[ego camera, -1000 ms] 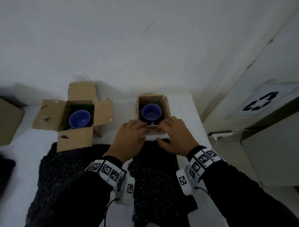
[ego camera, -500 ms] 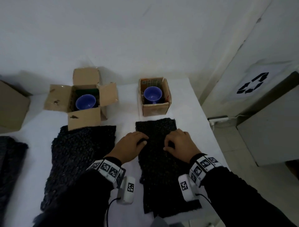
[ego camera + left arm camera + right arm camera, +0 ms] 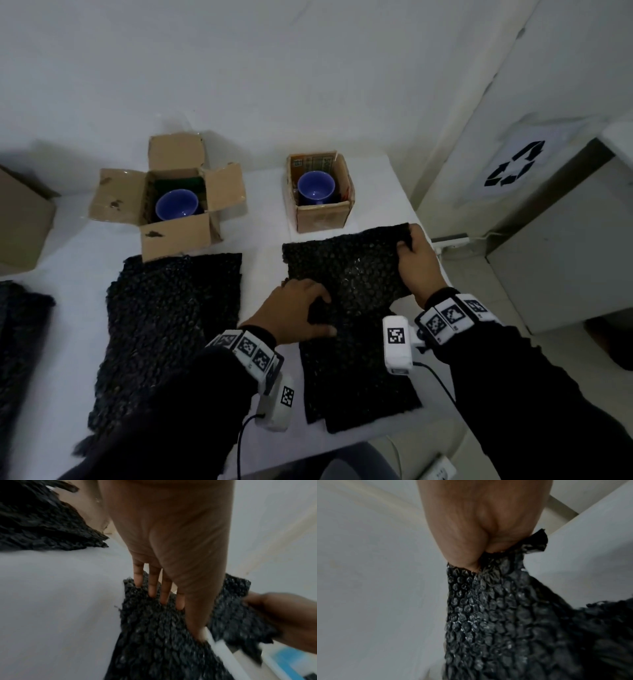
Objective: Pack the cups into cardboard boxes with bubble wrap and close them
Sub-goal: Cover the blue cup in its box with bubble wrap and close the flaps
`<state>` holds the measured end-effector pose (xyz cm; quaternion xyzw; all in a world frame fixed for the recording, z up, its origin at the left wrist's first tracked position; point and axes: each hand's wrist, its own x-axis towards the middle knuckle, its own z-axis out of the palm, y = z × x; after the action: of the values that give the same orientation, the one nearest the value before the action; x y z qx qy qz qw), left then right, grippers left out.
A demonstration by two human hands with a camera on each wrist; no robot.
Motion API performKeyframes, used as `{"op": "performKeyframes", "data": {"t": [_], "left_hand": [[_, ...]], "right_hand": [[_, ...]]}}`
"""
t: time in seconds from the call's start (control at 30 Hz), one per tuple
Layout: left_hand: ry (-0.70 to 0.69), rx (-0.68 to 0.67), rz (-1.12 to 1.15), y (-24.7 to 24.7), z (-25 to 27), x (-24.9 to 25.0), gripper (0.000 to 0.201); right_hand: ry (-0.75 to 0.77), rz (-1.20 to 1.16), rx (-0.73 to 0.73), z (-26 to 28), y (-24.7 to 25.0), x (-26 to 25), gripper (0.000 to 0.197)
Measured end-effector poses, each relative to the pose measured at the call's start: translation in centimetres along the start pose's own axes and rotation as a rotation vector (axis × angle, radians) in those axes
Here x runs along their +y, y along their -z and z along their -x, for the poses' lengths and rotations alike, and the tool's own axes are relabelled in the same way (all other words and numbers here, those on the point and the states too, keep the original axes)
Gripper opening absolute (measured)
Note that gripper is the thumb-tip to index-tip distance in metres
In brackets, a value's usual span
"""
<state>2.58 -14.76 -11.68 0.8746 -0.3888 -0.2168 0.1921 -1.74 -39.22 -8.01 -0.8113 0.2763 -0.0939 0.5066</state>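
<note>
Two blue cups stand in open cardboard boxes at the back of the white table (image 3: 263, 219): one cup (image 3: 176, 208) in the left box (image 3: 174, 236) with its flaps spread, the other cup (image 3: 315, 186) in the smaller right box (image 3: 322, 217). A stack of black bubble wrap (image 3: 346, 274) lies in front of the right box. My right hand (image 3: 406, 244) grips the top sheet's far right corner (image 3: 496, 588) and holds it up. My left hand (image 3: 323, 313) pinches the same sheet (image 3: 154, 635) near its left side, thumb over it.
Another black bubble wrap sheet (image 3: 171, 322) lies in front of the left box, and a darker one (image 3: 17, 342) at the far left. A closed cardboard box (image 3: 20, 226) stands at the left edge. A white bin with a recycling sign (image 3: 513, 168) stands beyond the table's right edge.
Both hands left the right box and came back onto the bubble wrap. The right hand then reached to the sheet's far right corner and raised it; the left hand took hold nearer me.
</note>
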Motion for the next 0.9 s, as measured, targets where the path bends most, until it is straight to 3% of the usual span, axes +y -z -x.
{"op": "performKeyframes", "data": {"t": [0.07, 0.13, 0.23, 0.27, 0.4, 0.57, 0.67, 0.73, 0.8, 0.9], "left_hand": [[0.03, -0.078, -0.214, -0.8, -0.2, 0.4, 0.066], [0.042, -0.053, -0.307, -1.3, -0.5, 0.6, 0.056], [0.067, 0.014, -0.289, -1.5, -0.7, 0.7, 0.031], [0.073, 0.029, -0.272, -1.5, -0.7, 0.6, 0.027], [0.051, 0.056, -0.201, -0.3, -0.9, 0.3, 0.025], [0.031, 0.105, 0.063, 2.0, -1.0, 0.3, 0.023], [0.054, -0.028, 0.066, 1.6, -0.7, 0.2, 0.046], [0.053, -0.121, -0.118, 0.5, -0.5, 0.1, 0.061], [0.025, -0.082, -0.276, -0.8, -0.5, 0.0, 0.051], [0.067, 0.011, -0.217, -1.1, -0.8, 0.0, 0.029]], "right_hand": [[-0.086, -0.095, 0.04, 0.2, -0.1, 0.3, 0.023], [-0.18, -0.242, 0.037, 0.6, -0.1, 0.5, 0.017], [-0.215, -0.344, -0.013, 1.1, 0.1, 1.1, 0.061], [-0.203, -0.321, -0.022, 1.2, 0.1, 1.2, 0.067], [-0.246, -0.359, -0.045, 1.3, 0.1, 1.2, 0.033], [-0.279, -0.431, -0.063, 0.5, 0.1, 0.6, 0.015], [-0.26, -0.388, -0.051, 0.3, 0.0, 0.3, 0.015], [-0.209, -0.355, -0.037, 0.3, -0.2, 0.3, 0.026], [-0.206, -0.366, -0.03, 0.5, -0.3, 0.2, 0.035], [-0.203, -0.351, -0.036, 0.4, -0.3, 0.2, 0.032]]}}
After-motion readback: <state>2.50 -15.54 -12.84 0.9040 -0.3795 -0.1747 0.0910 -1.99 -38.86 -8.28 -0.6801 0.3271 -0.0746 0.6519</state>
